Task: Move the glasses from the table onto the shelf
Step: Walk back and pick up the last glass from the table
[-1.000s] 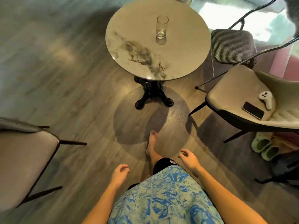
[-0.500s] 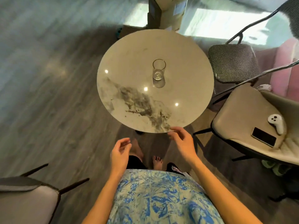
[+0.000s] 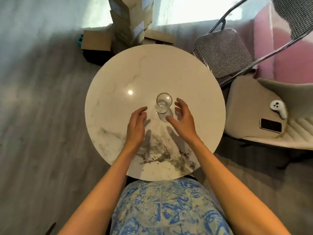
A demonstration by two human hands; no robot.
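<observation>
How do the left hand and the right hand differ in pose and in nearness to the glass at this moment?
The right hand is spread and curled beside the glass, thumb near its base; the left hand has its fingers close together and lies farther off. Right hand is right of the glass, left hand to its lower left. Both are empty, above the round table.

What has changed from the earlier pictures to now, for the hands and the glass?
The person walked up to the table. Both hands rose from beside the body and reached over it: the right hand is open and curled near the glass, and the left hand is open to the glass's left. Nothing is held yet. The glass stayed upright in its place.
</observation>
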